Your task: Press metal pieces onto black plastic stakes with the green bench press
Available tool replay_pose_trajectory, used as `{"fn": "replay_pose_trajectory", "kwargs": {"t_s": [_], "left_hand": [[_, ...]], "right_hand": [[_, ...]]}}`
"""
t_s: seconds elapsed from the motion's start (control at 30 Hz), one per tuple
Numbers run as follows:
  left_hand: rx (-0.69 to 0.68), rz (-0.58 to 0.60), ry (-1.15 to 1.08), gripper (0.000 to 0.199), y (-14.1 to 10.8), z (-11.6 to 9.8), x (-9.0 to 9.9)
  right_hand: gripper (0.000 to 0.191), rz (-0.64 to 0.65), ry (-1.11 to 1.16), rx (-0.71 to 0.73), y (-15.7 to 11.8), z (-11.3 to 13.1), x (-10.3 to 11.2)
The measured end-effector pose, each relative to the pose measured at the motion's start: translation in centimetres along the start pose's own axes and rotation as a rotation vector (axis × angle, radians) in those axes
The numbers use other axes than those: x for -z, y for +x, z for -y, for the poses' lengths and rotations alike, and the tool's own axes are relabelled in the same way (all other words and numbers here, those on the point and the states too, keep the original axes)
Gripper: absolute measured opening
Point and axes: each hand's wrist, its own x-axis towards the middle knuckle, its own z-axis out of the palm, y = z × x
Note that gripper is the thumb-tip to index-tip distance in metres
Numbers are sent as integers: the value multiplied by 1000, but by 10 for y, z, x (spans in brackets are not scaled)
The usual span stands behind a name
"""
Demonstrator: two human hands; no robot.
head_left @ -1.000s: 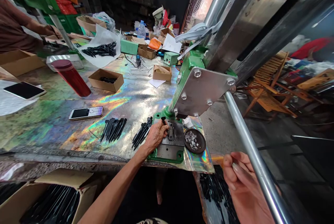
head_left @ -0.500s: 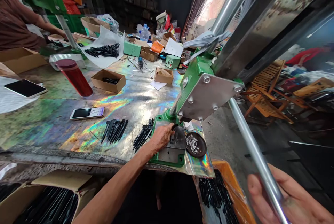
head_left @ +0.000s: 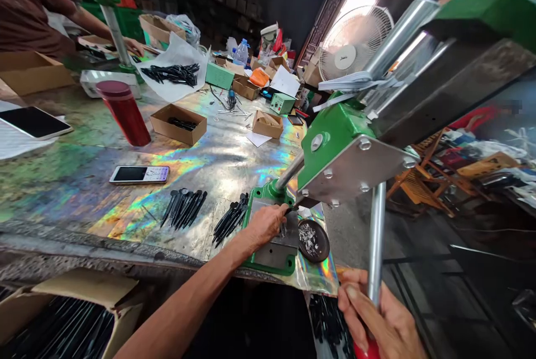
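My left hand [head_left: 266,225] rests on the die plate of a green bench press [head_left: 335,161], its fingers pinching a small black piece [head_left: 288,210] at the die. My right hand [head_left: 379,317] is wrapped around the press's steel lever [head_left: 376,230], just above a red grip [head_left: 363,350]. A dark round dish [head_left: 313,240] holding small metal pieces sits right of the die. Left of the press lie two bunches of black spikes [head_left: 183,206] [head_left: 230,219]. The die's lower parts are partly hidden by my fingers.
The long metal workbench [head_left: 125,225] has a holographic film surface. On it stand a red flask [head_left: 123,113], a phone [head_left: 139,174] and cardboard boxes [head_left: 178,124]. Black rods fill a box [head_left: 58,328] at lower left and a crate [head_left: 329,320] below. A co-worker's hand [head_left: 134,45] works at the far left.
The lever has swung from a slant to nearly upright, with my right hand closed on it. My left hand has moved slightly right to the die. The view has tilted.
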Motion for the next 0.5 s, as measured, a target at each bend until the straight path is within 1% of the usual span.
{"fn": "replay_pose_trajectory", "kwargs": {"t_s": [0.13, 0.27, 0.33, 0.4, 0.5], "left_hand": [[11, -2, 7, 24, 0, -1, 0], [-10, -21, -18, 22, -1, 0, -1], [-7, -11, -18, 21, -2, 0, -1], [-9, 1, -10, 22, -2, -1, -3], [-15, -11, 6, 22, -2, -1, -4]], "right_hand": [[42, -43, 28, -14, 16, -21, -8], [45, -67, -9, -21, 21, -23, -9], [47, -95, -16, -15, 24, -22, -12], [46, -165, -44, 17, 28, -25, -16], [44, -287, -105, 113, 34, -31, -24]]}}
